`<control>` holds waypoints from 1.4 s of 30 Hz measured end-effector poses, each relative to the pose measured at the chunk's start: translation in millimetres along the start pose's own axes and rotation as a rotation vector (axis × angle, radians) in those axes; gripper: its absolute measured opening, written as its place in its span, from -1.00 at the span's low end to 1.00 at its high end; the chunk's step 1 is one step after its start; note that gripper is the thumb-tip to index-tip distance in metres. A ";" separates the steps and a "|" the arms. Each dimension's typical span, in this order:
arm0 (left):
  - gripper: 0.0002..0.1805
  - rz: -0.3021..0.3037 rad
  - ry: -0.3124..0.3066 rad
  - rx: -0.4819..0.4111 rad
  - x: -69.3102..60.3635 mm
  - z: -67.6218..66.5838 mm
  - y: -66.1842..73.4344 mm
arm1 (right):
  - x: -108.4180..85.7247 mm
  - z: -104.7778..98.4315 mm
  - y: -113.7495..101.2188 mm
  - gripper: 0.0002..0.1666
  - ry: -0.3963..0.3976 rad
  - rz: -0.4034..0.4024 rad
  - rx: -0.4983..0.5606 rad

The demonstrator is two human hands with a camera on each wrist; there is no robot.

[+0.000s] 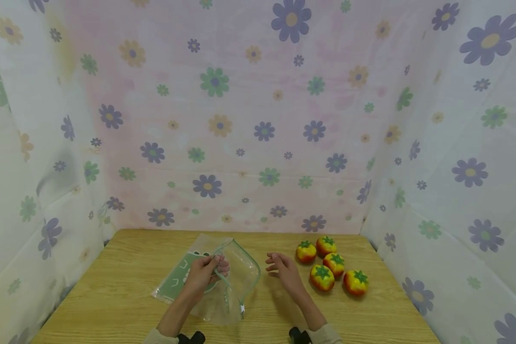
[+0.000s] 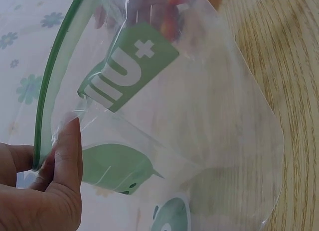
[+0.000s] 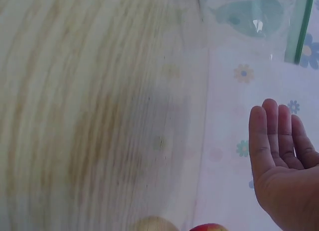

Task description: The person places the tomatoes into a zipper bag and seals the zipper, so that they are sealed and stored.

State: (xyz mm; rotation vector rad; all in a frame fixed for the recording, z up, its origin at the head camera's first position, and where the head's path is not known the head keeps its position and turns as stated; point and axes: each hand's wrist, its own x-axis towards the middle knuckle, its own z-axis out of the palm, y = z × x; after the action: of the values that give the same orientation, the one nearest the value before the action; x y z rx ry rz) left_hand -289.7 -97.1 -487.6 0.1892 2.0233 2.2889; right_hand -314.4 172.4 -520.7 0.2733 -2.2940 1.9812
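Observation:
A clear plastic zip bag (image 1: 241, 272) with a green zip edge and green printed shapes stands partly spread, its mouth toward the right. My left hand (image 1: 199, 277) pinches the bag's green rim between thumb and fingers, as the left wrist view also shows at the zip edge (image 2: 46, 86). My right hand (image 1: 285, 274) is off the bag, between its mouth and the fruit, and holds nothing. Its fingers (image 3: 273, 136) are straight and close together in the right wrist view. A white slider (image 1: 242, 308) hangs at the bag's near edge.
Several red-and-yellow toy fruits with green leafy tops, such as the nearest one (image 1: 356, 283), sit on the right of the wooden table (image 1: 107, 282). Flower-printed cloth (image 1: 241, 119) encloses the back and both sides.

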 end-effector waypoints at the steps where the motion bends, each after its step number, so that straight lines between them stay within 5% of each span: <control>1: -0.58 0.001 0.001 0.003 -0.2 0.2 0.1 | 1.0 -1.7 0.6 -0.42 0.015 -0.001 -0.001; 18: -0.60 -0.020 0.041 0.019 1.2 1.6 -3.3 | 17.6 -41.9 9.5 -0.52 0.269 -0.033 -0.104; 29: -0.57 -0.020 0.029 -0.011 -0.7 3.7 -4.2 | 27.7 -60.5 -3.6 -0.60 0.426 0.064 -0.151; 42: -0.56 -0.016 0.033 -0.024 0.3 1.7 -8.3 | 43.7 -75.7 -3.8 -0.44 0.402 0.059 -0.344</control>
State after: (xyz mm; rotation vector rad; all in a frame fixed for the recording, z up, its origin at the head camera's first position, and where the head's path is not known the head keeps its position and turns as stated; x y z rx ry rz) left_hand -290.0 -94.3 -495.6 0.1337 2.0046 2.3203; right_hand -359.7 243.5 -497.3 -0.2040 -2.3280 1.4551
